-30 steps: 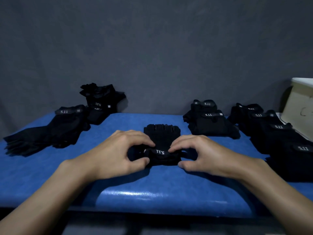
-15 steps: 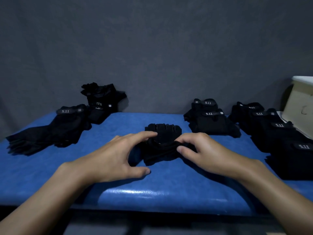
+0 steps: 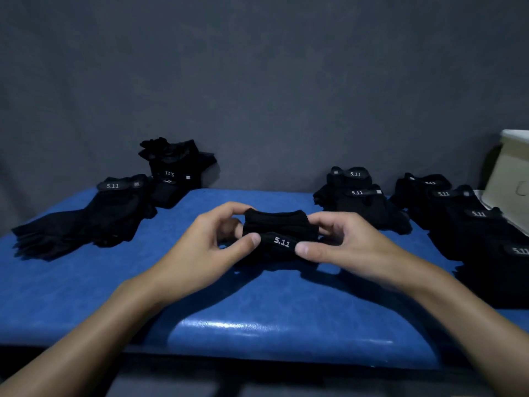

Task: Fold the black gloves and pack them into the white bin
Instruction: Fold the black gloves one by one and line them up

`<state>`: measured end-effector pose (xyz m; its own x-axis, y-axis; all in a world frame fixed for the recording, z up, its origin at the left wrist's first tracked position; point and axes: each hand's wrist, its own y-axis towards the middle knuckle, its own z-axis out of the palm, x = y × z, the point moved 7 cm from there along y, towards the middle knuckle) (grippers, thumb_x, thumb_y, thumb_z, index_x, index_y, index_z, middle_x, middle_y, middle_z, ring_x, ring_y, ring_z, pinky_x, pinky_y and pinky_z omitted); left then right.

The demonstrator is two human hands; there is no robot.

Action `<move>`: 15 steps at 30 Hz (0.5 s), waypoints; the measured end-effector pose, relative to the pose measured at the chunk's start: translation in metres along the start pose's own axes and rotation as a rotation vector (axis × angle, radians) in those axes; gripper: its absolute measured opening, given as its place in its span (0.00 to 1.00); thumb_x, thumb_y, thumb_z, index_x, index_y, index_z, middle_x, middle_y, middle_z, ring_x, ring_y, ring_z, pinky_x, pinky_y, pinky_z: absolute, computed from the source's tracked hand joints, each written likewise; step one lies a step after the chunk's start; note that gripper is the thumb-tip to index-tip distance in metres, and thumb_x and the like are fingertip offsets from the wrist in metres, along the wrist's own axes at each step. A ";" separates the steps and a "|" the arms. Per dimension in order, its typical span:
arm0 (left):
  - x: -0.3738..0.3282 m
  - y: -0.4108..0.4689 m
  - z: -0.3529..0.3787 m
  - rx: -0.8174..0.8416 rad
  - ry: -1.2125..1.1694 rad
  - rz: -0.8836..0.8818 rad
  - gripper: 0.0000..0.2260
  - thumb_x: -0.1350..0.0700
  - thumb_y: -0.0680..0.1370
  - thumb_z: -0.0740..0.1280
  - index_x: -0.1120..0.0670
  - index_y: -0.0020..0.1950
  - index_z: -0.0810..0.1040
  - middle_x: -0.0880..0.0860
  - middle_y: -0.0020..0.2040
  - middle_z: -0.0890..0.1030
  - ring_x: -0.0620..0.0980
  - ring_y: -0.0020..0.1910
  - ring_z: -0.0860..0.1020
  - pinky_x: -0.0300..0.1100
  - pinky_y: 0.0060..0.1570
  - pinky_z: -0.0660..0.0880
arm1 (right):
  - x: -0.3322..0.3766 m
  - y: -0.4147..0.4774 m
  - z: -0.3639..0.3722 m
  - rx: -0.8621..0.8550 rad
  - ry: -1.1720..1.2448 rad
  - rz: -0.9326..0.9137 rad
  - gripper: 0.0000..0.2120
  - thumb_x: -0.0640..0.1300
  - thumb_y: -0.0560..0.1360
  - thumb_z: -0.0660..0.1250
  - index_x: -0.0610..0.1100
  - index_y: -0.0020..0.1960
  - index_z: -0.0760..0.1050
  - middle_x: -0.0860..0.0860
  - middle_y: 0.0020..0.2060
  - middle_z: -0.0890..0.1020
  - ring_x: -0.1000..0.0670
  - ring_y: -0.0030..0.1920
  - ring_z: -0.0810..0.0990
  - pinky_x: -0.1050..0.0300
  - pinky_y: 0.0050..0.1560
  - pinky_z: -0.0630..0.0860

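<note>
Pinching soft, folded black glove (image 3: 280, 233) between both hands.

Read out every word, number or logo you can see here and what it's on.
"5.11": folded glove, centre.
"5.11": left glove pile.
"5.11", upside down: back-left glove pile.
"5.11", twice: middle glove pile.
"5.11", several: right glove pile.
Mark on white bin: unreadable.
Small square tags: too small.
</note>
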<state>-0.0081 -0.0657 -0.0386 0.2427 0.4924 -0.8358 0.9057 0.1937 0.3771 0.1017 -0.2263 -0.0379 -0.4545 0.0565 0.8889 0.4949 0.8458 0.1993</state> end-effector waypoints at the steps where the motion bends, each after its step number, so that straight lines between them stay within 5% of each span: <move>1: 0.004 0.001 0.000 -0.017 -0.014 -0.022 0.13 0.50 0.76 0.71 0.48 0.59 0.77 0.66 0.45 0.79 0.63 0.44 0.80 0.59 0.52 0.76 | -0.002 0.001 -0.001 -0.029 -0.021 0.003 0.12 0.47 0.73 0.73 0.46 0.55 0.81 0.46 0.50 0.85 0.49 0.52 0.83 0.45 0.56 0.78; 3: 0.010 0.004 0.000 -0.055 -0.040 -0.056 0.15 0.47 0.75 0.71 0.48 0.59 0.77 0.65 0.41 0.78 0.55 0.39 0.77 0.57 0.46 0.76 | -0.005 0.004 -0.002 -0.105 -0.063 -0.014 0.08 0.46 0.75 0.71 0.43 0.51 0.81 0.48 0.47 0.85 0.52 0.49 0.83 0.49 0.55 0.77; 6: 0.020 0.010 -0.001 -0.124 -0.040 -0.075 0.11 0.54 0.78 0.70 0.50 0.60 0.76 0.50 0.30 0.75 0.44 0.32 0.72 0.38 0.36 0.70 | -0.008 0.009 0.000 -0.168 -0.069 -0.009 0.08 0.48 0.77 0.69 0.43 0.45 0.79 0.57 0.37 0.82 0.59 0.40 0.79 0.60 0.46 0.75; 8: 0.023 0.012 -0.001 -0.158 -0.034 -0.086 0.10 0.56 0.79 0.69 0.51 0.60 0.75 0.46 0.28 0.73 0.43 0.28 0.69 0.34 0.32 0.67 | -0.009 0.013 0.000 -0.210 -0.096 0.006 0.09 0.48 0.78 0.67 0.46 0.40 0.76 0.61 0.31 0.79 0.62 0.34 0.76 0.66 0.39 0.71; 13: 0.027 0.014 -0.002 -0.218 0.022 -0.112 0.10 0.54 0.78 0.69 0.50 0.59 0.75 0.52 0.33 0.77 0.46 0.32 0.74 0.38 0.35 0.71 | -0.017 0.025 -0.003 -0.328 -0.225 0.037 0.14 0.52 0.78 0.66 0.47 0.36 0.74 0.59 0.28 0.77 0.62 0.29 0.73 0.67 0.33 0.69; 15: 0.029 0.015 -0.004 -0.224 0.080 -0.122 0.10 0.53 0.78 0.70 0.47 0.58 0.75 0.54 0.41 0.81 0.48 0.40 0.80 0.40 0.43 0.75 | -0.020 0.029 -0.003 -0.358 -0.257 0.052 0.15 0.52 0.78 0.65 0.49 0.35 0.71 0.60 0.26 0.76 0.62 0.28 0.72 0.69 0.31 0.67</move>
<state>0.0110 -0.0453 -0.0560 0.0999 0.5177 -0.8497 0.8248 0.4346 0.3618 0.1275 -0.2045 -0.0488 -0.5688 0.2626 0.7794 0.7270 0.6037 0.3272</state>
